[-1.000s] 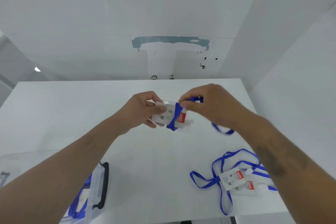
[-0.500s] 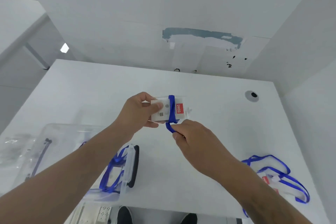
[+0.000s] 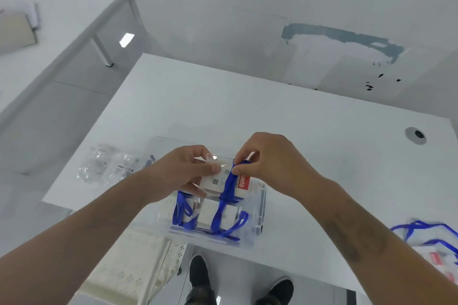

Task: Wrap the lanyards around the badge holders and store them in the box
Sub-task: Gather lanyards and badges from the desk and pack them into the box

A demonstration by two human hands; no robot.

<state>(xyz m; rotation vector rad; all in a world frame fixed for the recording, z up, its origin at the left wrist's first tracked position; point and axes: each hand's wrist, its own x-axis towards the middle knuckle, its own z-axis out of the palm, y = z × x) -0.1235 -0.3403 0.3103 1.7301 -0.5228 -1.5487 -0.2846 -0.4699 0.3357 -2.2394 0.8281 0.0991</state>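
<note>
Blue lanyard (image 3: 229, 182) being wound around a badge holder (image 3: 215, 181) above the clear box (image 3: 260, 208).

I see the left hand (image 3: 184, 171) gripping the holder to steady it, while the right hand (image 3: 270, 161) pinches the lanyard taut, probably so the wrap stays tight.

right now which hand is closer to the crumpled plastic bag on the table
Left. The left hand holds the badge holder just right of the plastic bag; the right hand sits farther right, beyond the badge holder.
</note>
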